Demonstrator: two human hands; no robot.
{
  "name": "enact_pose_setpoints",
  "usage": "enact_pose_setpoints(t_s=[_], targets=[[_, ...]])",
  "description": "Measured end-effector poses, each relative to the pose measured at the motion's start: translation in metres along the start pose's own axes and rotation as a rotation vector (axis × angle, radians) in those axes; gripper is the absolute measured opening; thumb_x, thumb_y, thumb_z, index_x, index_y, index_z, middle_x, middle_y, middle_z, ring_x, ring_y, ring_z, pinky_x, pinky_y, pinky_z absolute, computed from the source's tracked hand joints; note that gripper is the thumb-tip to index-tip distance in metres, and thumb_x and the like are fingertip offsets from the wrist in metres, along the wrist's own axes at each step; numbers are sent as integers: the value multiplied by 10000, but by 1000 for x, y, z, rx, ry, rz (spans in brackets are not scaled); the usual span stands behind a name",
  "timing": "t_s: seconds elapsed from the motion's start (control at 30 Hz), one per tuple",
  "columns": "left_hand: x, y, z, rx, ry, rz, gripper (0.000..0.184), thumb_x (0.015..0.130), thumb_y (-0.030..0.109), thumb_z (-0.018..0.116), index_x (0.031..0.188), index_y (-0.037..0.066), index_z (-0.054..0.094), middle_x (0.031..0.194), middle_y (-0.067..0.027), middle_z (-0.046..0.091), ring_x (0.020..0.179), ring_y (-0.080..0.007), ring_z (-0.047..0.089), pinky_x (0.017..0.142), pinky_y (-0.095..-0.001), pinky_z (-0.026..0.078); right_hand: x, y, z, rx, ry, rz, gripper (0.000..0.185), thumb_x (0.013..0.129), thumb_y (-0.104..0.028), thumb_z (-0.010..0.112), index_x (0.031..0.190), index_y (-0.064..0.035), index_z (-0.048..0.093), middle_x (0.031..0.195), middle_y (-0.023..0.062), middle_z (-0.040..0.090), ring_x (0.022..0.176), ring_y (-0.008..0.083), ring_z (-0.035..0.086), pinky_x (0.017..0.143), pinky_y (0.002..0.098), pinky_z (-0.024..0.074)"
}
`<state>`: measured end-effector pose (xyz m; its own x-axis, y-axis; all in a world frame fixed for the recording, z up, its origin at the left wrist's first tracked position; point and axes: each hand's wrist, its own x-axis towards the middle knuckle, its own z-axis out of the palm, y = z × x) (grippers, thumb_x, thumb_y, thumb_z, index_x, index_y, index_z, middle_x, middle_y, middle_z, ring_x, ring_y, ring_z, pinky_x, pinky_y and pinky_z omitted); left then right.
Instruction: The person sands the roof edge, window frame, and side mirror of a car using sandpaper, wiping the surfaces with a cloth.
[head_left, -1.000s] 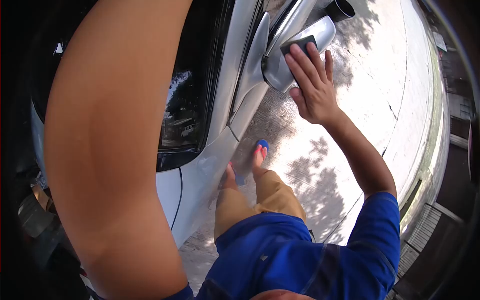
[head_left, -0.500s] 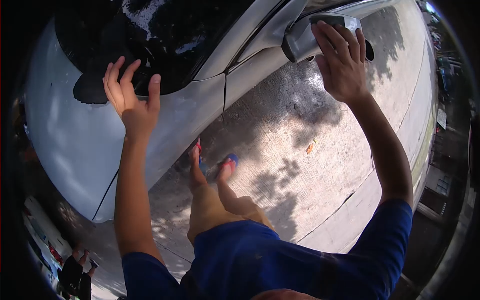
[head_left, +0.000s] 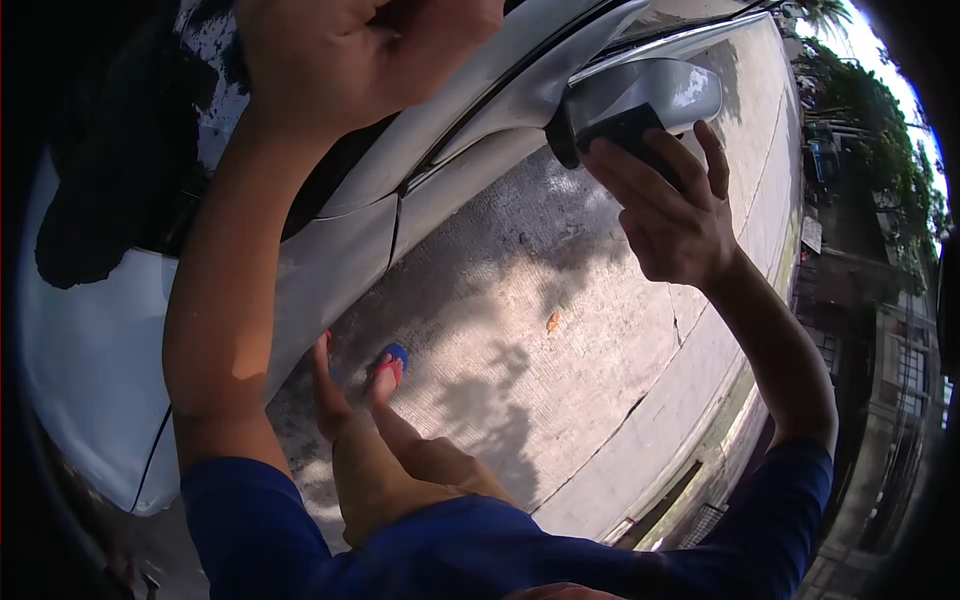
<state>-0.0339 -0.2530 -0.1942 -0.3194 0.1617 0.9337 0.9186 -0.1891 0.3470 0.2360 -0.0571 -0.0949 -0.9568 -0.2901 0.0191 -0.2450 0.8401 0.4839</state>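
My right hand [head_left: 680,205] grips a black rectangular pad [head_left: 635,135] at the lower side of the silver side mirror [head_left: 685,85]. Its fingers lie along the pad, and whether the pad presses on the housing I cannot tell. My left hand [head_left: 340,55] is raised close to the camera, over the windscreen side of the silver car [head_left: 345,245]. The top edge of the view cuts off its fingers, so its grip is hidden. A black, ragged-edged patch [head_left: 85,225] lies at the base of the windscreen; whether it is cloth or reflection is unclear.
Concrete ground [head_left: 590,370] with tree shadows runs beside the car. An orange leaf [head_left: 553,322] lies on it. My feet in flip-flops [head_left: 390,368] stand close to the car's side. A kerb and drain [head_left: 660,505], buildings and trees [head_left: 860,130] are at the right.
My right hand has moved down across the side mirror, showing more of the black pad. My left hand has risen towards the camera and partly left the view. The view has tilted.
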Motion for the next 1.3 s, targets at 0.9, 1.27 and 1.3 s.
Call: enact_pose_setpoints(t_s=[0.9, 1.27, 1.3], targets=[[-132, 90, 34, -87, -848, -43, 428, 994, 396, 693, 646, 146, 670, 546, -33, 655, 526, -217, 705, 544, -391, 569, 14, 30, -18, -158, 40, 202, 445, 971, -147, 601, 1391, -189, 742, 1522, -70, 643, 1438, 282, 500, 1294, 541, 145], [-136, 87, 39, -49, -801, 10, 481, 984, 424, 727, 615, 135, 619, 502, -43, 590, 463, -234, 646, 508, -380, 529, -4, 3, -1, -150, 8, 71, 461, 893, -165, 701, 1336, -263, 780, 1518, -146, 630, 1404, 251, 485, 1327, 542, 139], [-137, 87, 40, -52, -807, 7, 481, 985, 423, 726, 615, 135, 619, 503, -45, 591, 469, -235, 650, 509, -380, 530, 11, 18, -12, -257, 41, 104, 452, 881, -178, 714, 1318, -265, 789, 1523, -157, 621, 1400, 241, 488, 1337, 545, 142]])
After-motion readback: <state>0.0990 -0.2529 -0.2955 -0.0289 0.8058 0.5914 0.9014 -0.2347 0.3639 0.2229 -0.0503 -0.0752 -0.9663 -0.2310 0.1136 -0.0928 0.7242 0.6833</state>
